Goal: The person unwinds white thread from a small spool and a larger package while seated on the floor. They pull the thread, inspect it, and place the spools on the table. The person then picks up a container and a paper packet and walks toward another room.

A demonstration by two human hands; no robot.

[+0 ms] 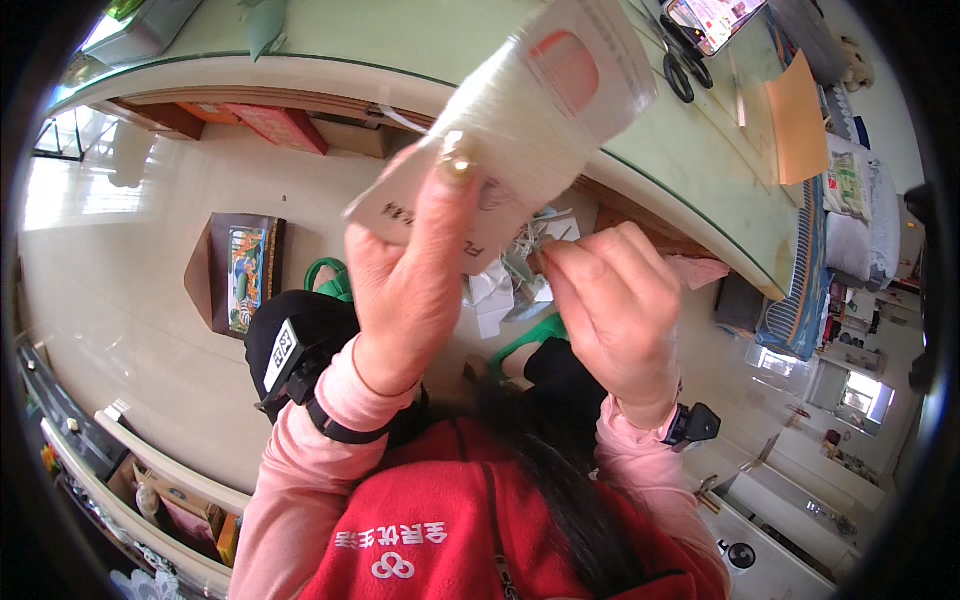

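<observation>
A pale card (517, 120) wound with a wide band of white thread (499, 112) is raised before me, over the table edge. My left hand (409, 255) grips its lower end, thumb across the front and the other fingers mostly hidden behind. Printed marks show on the card, and a rounded pinkish patch lies near its far end. To the right and lower, my right hand (619, 307) is pinched, thumb against fingertips. Any thread between those fingertips is too fine to make out. Beyond them, down by the floor, is a heap of paper and thread scraps (495, 292).
The glass-topped table (360, 45) runs across in front. On its right are black-handled scissors (682, 64), a lit phone (712, 22) and an orange paper sheet (799, 120). An open box (244, 274) with a colourful picture lies on the floor at left.
</observation>
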